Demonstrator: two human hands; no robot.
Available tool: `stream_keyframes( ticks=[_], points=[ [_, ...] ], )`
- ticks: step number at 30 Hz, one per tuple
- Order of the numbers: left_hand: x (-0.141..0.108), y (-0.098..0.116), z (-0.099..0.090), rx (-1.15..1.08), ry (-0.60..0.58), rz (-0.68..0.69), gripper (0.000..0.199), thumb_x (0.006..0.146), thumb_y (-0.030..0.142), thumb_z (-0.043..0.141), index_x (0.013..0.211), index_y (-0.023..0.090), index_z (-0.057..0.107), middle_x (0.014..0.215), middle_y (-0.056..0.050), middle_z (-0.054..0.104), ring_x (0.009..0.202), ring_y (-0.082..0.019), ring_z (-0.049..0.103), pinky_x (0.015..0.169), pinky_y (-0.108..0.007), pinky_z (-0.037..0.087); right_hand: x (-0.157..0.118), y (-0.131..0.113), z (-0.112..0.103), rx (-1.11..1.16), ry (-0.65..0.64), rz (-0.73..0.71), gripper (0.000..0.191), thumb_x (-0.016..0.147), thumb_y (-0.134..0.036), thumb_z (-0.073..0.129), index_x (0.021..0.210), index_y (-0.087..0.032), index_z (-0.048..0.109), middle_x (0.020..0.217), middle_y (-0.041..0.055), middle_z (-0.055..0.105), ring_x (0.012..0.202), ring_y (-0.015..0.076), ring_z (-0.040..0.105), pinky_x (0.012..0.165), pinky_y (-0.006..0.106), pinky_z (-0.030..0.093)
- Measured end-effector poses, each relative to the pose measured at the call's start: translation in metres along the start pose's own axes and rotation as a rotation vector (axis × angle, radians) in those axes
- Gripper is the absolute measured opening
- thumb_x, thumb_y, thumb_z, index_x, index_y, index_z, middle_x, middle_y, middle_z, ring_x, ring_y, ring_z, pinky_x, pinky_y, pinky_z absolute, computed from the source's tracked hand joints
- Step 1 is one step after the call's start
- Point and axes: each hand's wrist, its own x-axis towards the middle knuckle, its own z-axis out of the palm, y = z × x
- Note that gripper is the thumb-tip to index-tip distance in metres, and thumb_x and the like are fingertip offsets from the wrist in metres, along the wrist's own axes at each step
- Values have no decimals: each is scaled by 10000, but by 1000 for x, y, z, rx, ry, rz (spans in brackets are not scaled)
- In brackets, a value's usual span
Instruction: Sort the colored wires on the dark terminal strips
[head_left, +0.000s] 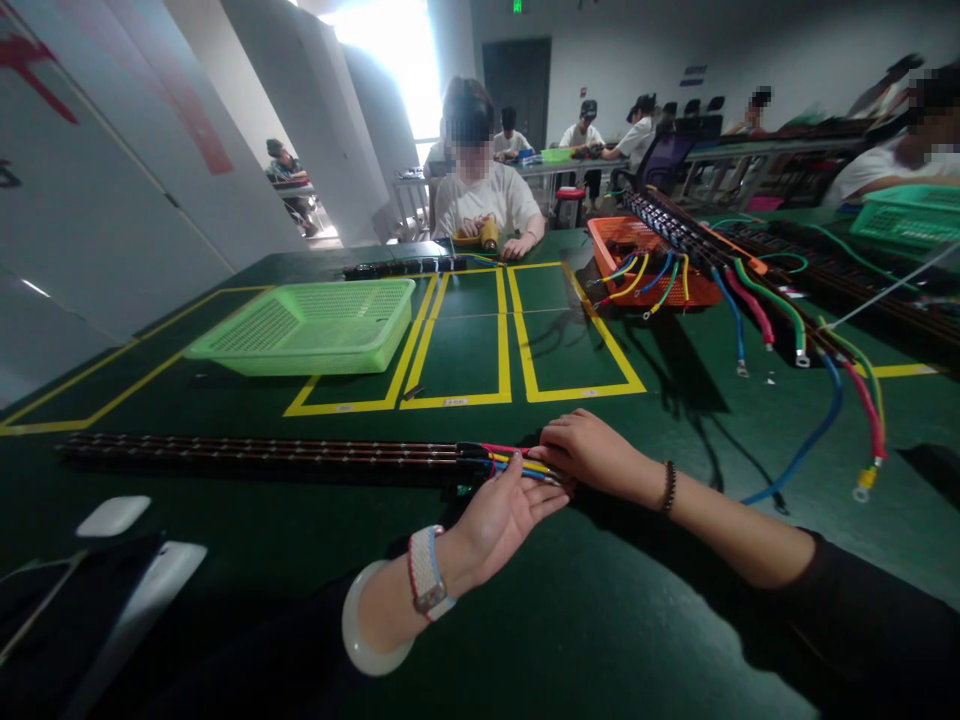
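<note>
A long dark bundle of rods or cables (262,452) lies across the green table, with red, yellow and blue wires (534,466) coming out of its right end. Under those wires is my left hand (502,515), palm up, its fingers stretched out beneath the wire ends and its thumb beside them. From the right, my right hand (589,450) reaches over the same wire ends with its fingers bent together on them. Its fingertips are partly hidden, but they close around the wires.
A green basket (315,325) stands behind the bundle. An orange basket (652,265) with wires is at the back right, beside more cable bundles (697,235). A person (487,195) sits opposite. A white case (114,516) lies at the left, and yellow tape (581,393) marks the table.
</note>
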Motion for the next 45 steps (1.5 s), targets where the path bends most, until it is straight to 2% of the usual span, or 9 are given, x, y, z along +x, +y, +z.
stream_keyframes(
  ticks=[4, 7, 12, 17, 20, 25, 28, 37, 45],
  points=[
    [-2, 1, -1, 69, -29, -27, 416, 931, 391, 382, 1074, 30, 530, 1047, -222, 624, 979, -252, 630, 991, -430, 416, 2, 11, 9, 75, 92, 32, 308, 926, -380, 505, 767, -139, 613, 736, 28, 603, 696, 119, 506, 673, 254, 293],
    [-3, 3, 0, 66, -45, -54, 443, 929, 412, 377, 1038, 29, 569, 1021, -197, 636, 961, -238, 632, 961, -391, 443, 6, 17, 15, 230, 133, 97, 275, 897, -390, 553, 808, -144, 638, 748, 22, 608, 689, 105, 509, 650, 230, 319],
    [-3, 3, 2, 68, 4, -58, 417, 935, 379, 375, 1057, 23, 554, 1067, -200, 621, 1003, -237, 618, 982, -395, 432, 12, 20, 18, 436, 132, 249, 319, 866, -437, 580, 792, -132, 634, 719, 11, 596, 633, 87, 481, 577, 204, 313],
    [-2, 1, -1, 92, -14, -39, 409, 936, 377, 372, 1093, 29, 519, 1128, -216, 591, 1076, -264, 587, 1006, -419, 418, 5, 17, 14, 524, 102, 295, 307, 838, -422, 614, 761, -125, 625, 680, 3, 591, 599, 79, 485, 549, 196, 317],
    [-2, 2, -1, 97, -42, -53, 425, 931, 392, 379, 1125, 34, 499, 1154, -224, 580, 1093, -270, 579, 1013, -422, 411, -1, 16, 13, 540, 85, 280, 317, 853, -430, 589, 777, -125, 629, 690, 10, 595, 602, 81, 486, 549, 199, 318],
    [-2, 5, 6, 125, 22, -75, 454, 955, 392, 290, 1170, 36, 473, 1131, -224, 595, 1022, -237, 618, 1002, -429, 412, -9, 12, 12, 564, 96, 260, 317, 894, -419, 525, 823, -125, 619, 733, 20, 603, 621, 85, 499, 560, 204, 336],
    [-2, 4, 6, 119, 13, -69, 454, 948, 399, 317, 1175, 37, 470, 1127, -230, 598, 1016, -236, 621, 998, -422, 417, -12, 10, 11, 576, 126, 250, 313, 905, -422, 506, 856, -130, 609, 776, 23, 610, 658, 94, 521, 584, 209, 364],
    [1, 3, 0, 74, -11, -70, 474, 934, 403, 364, 1083, -6, 552, 1142, -242, 594, 992, -227, 630, 966, -353, 449, 9, 25, 20, 539, 237, 295, 285, 872, -404, 568, 848, -126, 627, 772, 25, 608, 666, 99, 503, 604, 217, 359],
    [0, 5, 4, 68, 9, -85, 440, 937, 378, 370, 1172, 18, 462, 1120, -232, 597, 1025, -233, 619, 982, -379, 435, -5, 23, 15, 464, 174, 207, 284, 868, -418, 579, 901, -141, 630, 772, 20, 602, 671, 99, 496, 623, 224, 342]
  ],
)
